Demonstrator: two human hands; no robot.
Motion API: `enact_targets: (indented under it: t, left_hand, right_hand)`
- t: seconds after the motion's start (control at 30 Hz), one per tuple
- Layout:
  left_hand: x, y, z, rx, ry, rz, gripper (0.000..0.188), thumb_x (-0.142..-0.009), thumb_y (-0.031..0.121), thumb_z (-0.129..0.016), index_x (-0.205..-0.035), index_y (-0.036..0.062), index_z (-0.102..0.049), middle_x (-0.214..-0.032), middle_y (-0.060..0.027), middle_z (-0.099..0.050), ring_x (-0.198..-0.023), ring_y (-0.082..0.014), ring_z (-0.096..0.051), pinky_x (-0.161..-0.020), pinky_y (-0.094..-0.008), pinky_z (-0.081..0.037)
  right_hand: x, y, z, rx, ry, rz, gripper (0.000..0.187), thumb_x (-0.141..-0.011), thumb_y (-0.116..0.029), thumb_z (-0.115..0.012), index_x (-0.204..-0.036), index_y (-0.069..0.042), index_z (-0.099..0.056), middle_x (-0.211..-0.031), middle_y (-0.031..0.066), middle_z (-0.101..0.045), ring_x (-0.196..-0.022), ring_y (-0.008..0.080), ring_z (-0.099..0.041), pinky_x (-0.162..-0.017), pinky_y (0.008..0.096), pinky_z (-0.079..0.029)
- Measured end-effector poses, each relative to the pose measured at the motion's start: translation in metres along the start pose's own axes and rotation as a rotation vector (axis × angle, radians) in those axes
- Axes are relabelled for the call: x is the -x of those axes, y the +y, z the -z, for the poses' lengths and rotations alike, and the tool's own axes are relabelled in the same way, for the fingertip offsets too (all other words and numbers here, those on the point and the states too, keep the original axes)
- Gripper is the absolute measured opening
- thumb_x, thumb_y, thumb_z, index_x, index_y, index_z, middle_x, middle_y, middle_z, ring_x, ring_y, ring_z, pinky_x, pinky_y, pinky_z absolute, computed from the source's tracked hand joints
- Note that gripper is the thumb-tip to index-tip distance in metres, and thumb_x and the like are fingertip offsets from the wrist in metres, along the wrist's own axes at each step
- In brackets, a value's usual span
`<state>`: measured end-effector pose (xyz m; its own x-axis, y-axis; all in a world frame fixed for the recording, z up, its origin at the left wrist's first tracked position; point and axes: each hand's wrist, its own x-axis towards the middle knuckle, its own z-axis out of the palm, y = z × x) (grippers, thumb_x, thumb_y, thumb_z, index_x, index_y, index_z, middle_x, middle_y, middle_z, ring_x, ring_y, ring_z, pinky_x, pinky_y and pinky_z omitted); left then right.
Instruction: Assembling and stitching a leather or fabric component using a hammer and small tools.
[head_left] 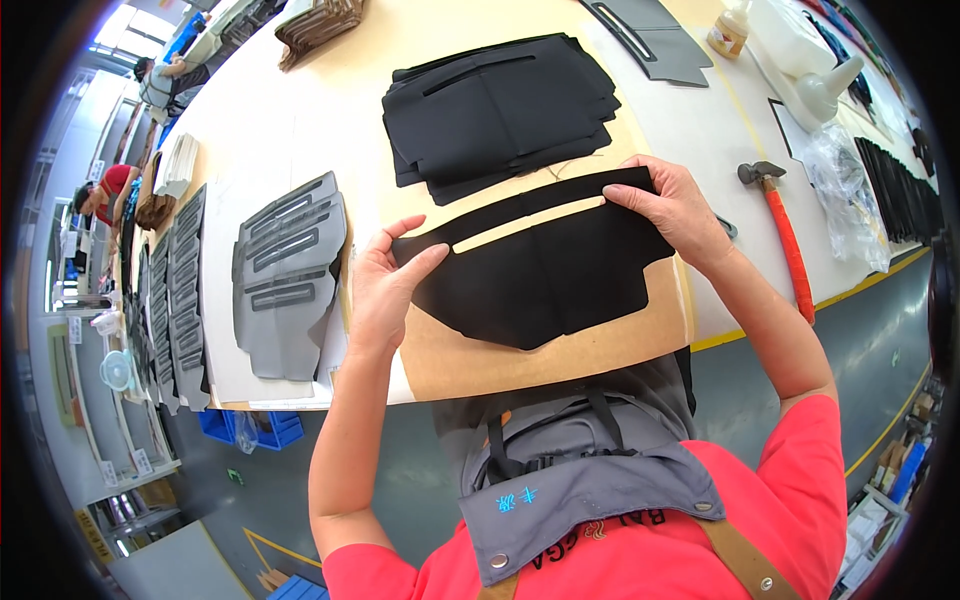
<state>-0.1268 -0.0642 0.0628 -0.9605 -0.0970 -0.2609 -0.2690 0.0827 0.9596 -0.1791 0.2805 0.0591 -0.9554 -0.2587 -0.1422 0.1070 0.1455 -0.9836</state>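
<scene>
Small amber bottle (729,30) with pale label at 1 o'clock, beside white plastic jug (815,70); clear bag (845,190) at 3 o'clock. Black fabric piece (540,270) at centre, flat on brown card board (560,345). Left hand (385,285) pinching piece's left end, thumb on top, fingers narrow. Right hand (675,205) pressing right end of top strip, fingers flat, close together. Black stack (500,110) at 12 o'clock, grey pieces (290,270) at 9, red-handled hammer (785,235) at 3. Tabletop (270,130) edge runs just below board; bare tabletop between stacks.
</scene>
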Motion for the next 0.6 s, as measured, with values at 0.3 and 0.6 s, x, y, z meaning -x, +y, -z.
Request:
enact_targets:
  t: [0.3, 0.6]
  left_hand:
    - [-0.063, 0.018, 0.0, 0.017, -0.035, -0.121, 0.052, -0.094, 0.004, -0.075, -0.141, -0.0067, -0.056, -0.123, -0.0146, -0.069, -0.11, -0.017, -0.068, -0.1, -0.0292, -0.053]
    - [-0.095, 0.049, -0.011, -0.001, 0.253, -0.45, 0.07, -0.09, 0.024, -0.083, -0.147, -0.0015, -0.05, -0.135, -0.0196, -0.06, -0.128, -0.0242, -0.058, -0.11, -0.0351, -0.047]
  right_hand:
    - [-0.062, -0.017, 0.018, 0.12, 0.022, 0.125, 0.015, -0.097, -0.017, -0.072, -0.101, -0.003, -0.071, -0.088, 0.0002, -0.073, -0.081, 0.0065, -0.065, -0.077, 0.0258, -0.053]
    - [-0.197, -0.024, 0.014, 0.8, 0.46, 0.771, 0.044, -0.094, -0.032, -0.076, -0.125, -0.001, -0.07, -0.123, 0.0124, -0.07, -0.111, 0.0237, -0.066, -0.098, 0.0352, -0.051]
